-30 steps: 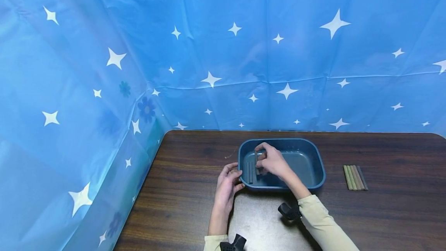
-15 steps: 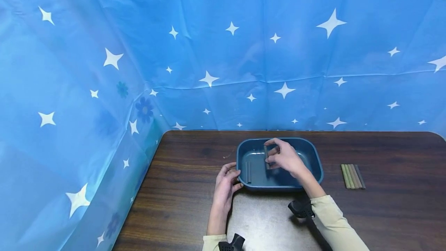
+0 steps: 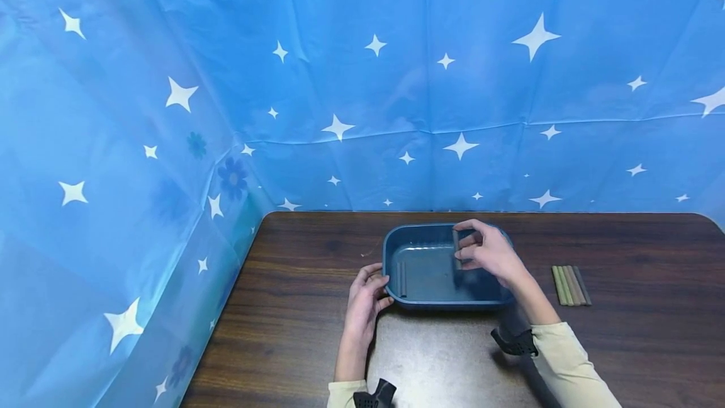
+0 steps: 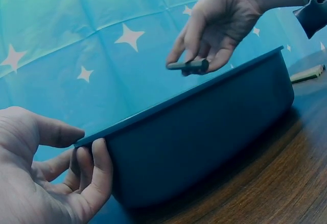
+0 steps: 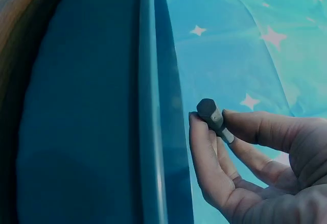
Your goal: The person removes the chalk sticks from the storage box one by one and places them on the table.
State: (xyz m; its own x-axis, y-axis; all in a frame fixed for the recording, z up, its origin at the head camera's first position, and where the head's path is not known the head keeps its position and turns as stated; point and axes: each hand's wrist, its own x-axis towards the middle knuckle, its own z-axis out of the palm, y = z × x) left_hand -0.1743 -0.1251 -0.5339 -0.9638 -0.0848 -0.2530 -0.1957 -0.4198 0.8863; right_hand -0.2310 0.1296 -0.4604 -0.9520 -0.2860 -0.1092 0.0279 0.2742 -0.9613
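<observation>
A dark blue rectangular basin (image 3: 447, 303) stands on the table. My left hand (image 3: 365, 302) holds its left end, thumb on the rim and fingers against the outer wall (image 4: 199, 137) in the left wrist view. Over the basin's right half, my right hand (image 3: 491, 255) pinches a thin grey stick (image 3: 457, 247) between thumb and fingers. Its end (image 5: 206, 106) looks six-sided in the right wrist view. The stick is raised to about rim height, above the basin floor. Two similar grey sticks (image 3: 401, 279) lie side by side inside, at the left end.
To the right of the basin, several sticks (image 3: 571, 285) lie in a neat row, from green through brown to dark grey. The dark wood table (image 3: 306, 307) ends at the back against a blue curtain (image 3: 396, 93) with white stars.
My right hand has lifted the grey stick from beside the other two and carried it rightward across the basin. The left hand keeps its hold on the rim.
</observation>
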